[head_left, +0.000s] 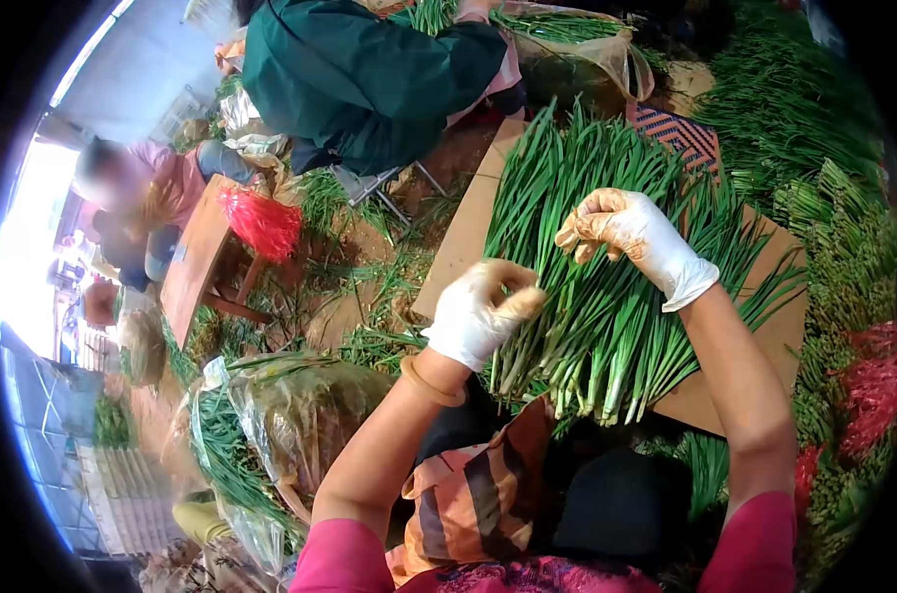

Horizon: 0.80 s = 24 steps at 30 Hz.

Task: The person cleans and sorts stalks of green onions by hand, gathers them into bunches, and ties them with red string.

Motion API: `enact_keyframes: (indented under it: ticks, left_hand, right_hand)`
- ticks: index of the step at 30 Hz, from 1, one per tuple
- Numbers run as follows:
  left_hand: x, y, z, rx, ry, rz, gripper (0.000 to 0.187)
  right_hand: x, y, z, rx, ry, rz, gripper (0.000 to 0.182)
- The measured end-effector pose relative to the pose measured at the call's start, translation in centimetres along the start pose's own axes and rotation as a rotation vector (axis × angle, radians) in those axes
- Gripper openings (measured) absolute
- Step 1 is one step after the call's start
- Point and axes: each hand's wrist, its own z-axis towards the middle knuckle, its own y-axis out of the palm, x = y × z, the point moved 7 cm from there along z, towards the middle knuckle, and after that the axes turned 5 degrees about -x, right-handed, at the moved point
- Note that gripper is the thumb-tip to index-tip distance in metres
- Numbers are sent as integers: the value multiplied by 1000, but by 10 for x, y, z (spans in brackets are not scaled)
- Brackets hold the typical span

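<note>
A thick spread of garlic chives (587,267) lies on a brown board (458,259) before me, pale cut ends toward my body and leaf tips away. My left hand (480,311), in a stained white glove, hovers at the left edge of the chives with thumb and fingers curled toward each other. Higher and to the right, my right hand (631,239) is over the middle of the leaves, its gloved fingers bent into a pinch. What the fingers hold, if anything, is too small to make out.
Piles of bundled chives (834,257) line the right side, with red plastic strands (873,385) on them. A plastic-wrapped bale (310,415) stands at lower left. Ahead sits a person in a green garment (360,79); another is by a wooden bench (197,257) holding red strands.
</note>
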Motion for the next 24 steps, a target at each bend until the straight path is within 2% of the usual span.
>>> enact_keyframes:
  ticks: [3,4,6,8,10,12,13,14,15,16,17,18,20,22,24]
  left_hand:
    - [11,26,2,-187,12,234,33]
    - [6,31,2,-136,8,308,25]
    - [-6,38,-1,-164,-18,254,20]
    - [-8,44,-6,-180,33,293,18]
    - [-2,48,-10,-162,117,382,16]
    - [7,51,-12,-162,157,410,15]
    - [12,53,-12,-176,158,408,15]
    - [15,55,-12,-203,131,419,16]
    - [17,55,-13,-209,148,434,16]
    - [18,55,-13,-214,162,451,17]
    - [20,50,-11,-236,148,449,18]
    - [21,42,-10,-259,133,446,20]
    - [6,15,0,-124,66,364,27]
    - [-24,-14,16,46,-4,190,37]
    - [-55,-18,33,191,130,268,54]
  right_hand:
    - [-3,18,4,-13,-4,62,14]
    - [-7,21,3,-12,-9,79,14]
    - [-42,14,-14,115,-266,166,14]
    - [-78,-15,-24,126,-578,444,16]
    - [-108,-33,-32,95,-703,319,15]
    - [-101,-19,-10,219,-409,-103,13]
    - [-81,-14,12,185,-245,-252,12]
    - [-53,-12,37,109,-177,-300,16]
    - [-29,-13,57,146,23,-692,15]
    - [-19,-5,66,83,144,-998,24]
    - [-1,-1,84,46,118,-1286,29]
    - [10,1,95,74,200,-1348,32]
    - [27,7,109,28,359,-1394,29]
    - [37,13,116,20,400,-1399,31]
    - [51,14,127,53,294,-1394,25]
